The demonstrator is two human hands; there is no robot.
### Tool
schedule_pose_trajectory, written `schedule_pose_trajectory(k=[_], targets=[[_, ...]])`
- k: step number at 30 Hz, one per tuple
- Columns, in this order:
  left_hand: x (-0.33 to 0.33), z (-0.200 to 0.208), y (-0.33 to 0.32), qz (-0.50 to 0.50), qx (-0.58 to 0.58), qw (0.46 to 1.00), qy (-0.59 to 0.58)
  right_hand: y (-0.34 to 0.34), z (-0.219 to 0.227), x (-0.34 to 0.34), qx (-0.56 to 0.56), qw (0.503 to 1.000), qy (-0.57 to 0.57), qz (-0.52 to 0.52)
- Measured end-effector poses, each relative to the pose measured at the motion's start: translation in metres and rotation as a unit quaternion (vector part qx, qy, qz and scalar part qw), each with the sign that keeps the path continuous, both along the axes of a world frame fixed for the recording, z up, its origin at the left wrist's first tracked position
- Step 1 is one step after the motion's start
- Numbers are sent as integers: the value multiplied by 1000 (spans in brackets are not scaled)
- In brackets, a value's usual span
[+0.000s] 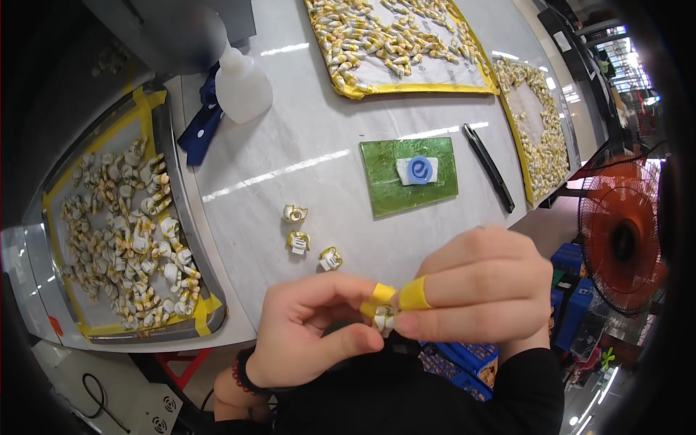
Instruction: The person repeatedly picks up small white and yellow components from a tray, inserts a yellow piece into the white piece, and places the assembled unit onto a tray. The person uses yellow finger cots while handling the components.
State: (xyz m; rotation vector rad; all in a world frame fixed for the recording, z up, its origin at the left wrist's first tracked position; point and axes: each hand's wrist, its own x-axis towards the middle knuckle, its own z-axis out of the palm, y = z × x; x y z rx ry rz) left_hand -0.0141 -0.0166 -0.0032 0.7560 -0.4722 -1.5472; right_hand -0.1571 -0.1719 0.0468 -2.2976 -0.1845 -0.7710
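Observation:
Close to my body, both hands meet around a small white piece with gold trim (384,320); its exact kind is hard to make out. My left hand (293,330) pinches it between thumb and fingers, with yellow wrapping on a fingertip. From the other side my right hand (486,290) grips it too, its thumb against the piece and a finger wrapped in yellow. The fingers partly hide the piece. Just beyond my left hand, three similar loose pieces lie on the table: a far one (295,213), a middle one (298,242) and a near one (330,259).
A green slab (380,199) bears a blue disc (419,170) on a white pad. Beside it lies a slim black tool (489,168). Yellow-edged trays of small pieces stand left (109,332), far (428,90) and right (520,163). A white bottle (244,90) stands near blue cloth (197,138).

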Motion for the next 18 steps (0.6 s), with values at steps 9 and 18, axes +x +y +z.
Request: schedule_pose_trajectory(k=[9, 18], targets=[[-5, 6, -11, 16, -62, 983, -170, 8, -1, -16, -69, 997, -31, -25], [4, -4, 12, 47, -49, 987, -147, -69, 38, -92, -189, 828, 76, -523]])
